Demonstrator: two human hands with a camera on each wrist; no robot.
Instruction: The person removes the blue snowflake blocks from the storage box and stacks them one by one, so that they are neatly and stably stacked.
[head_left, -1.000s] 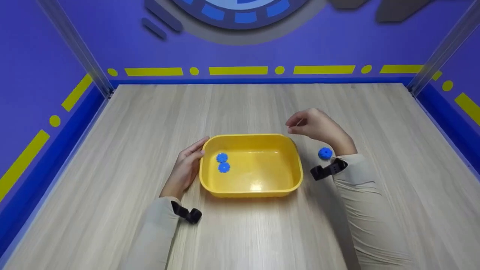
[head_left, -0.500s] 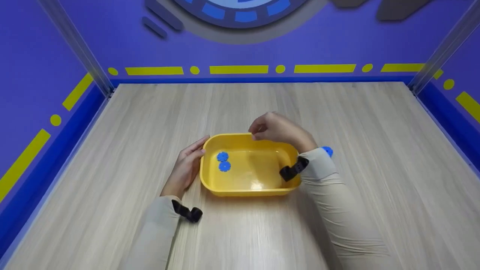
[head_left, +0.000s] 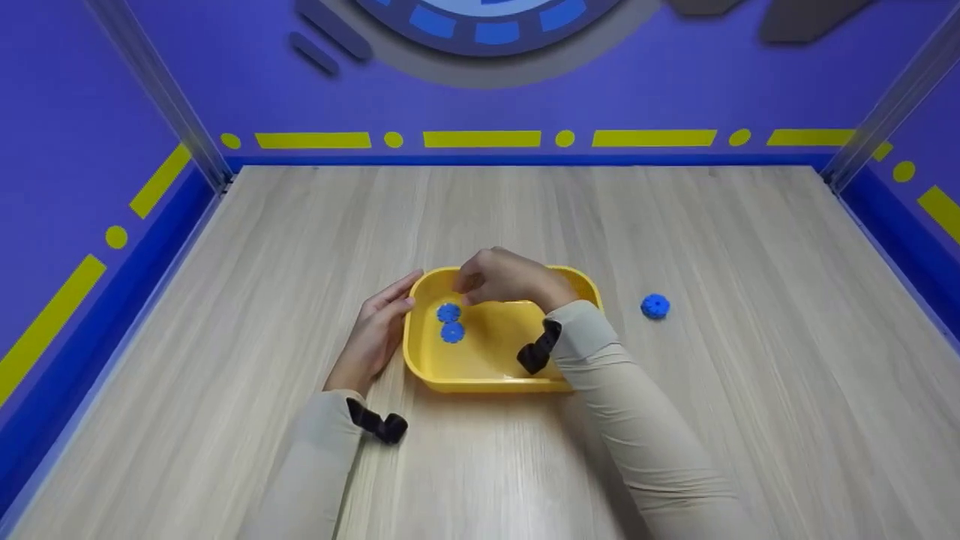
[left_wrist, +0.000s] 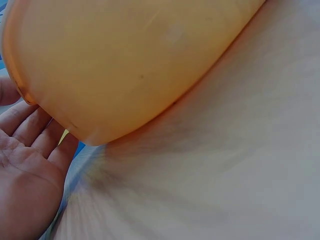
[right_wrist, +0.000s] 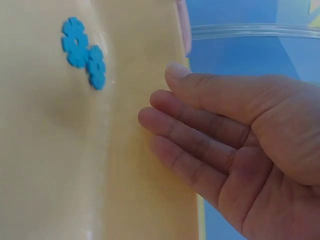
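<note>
My left hand (head_left: 373, 330) holds the left end of a yellow plastic basin (head_left: 487, 385), thumb at the rim and fingers along the outside wall; the left wrist view shows the palm (left_wrist: 27, 185) beside the wall. Inside the basin, near its left end, two blue snowflake discs (head_left: 452, 332) lie side by side, their notched edges meeting. My right hand (head_left: 506, 277) reaches over the far wall into the basin, fingertips close to the discs. In the right wrist view its fingers (right_wrist: 185, 145) are loosely bent, with nothing between them and the thumb.
Right of the basin, a small blue pile of notched discs (head_left: 655, 306) sits on the wood-grain table (head_left: 735, 247). Blue-purple panels (head_left: 480, 105) with yellow dashes stand at the back and both sides. Each sleeve carries a black wrist camera (head_left: 538, 349).
My right hand has moved left and down, from beyond the basin's right corner to above its left part. The blue pile has come out from behind the right wrist. The left hand keeps its place.
</note>
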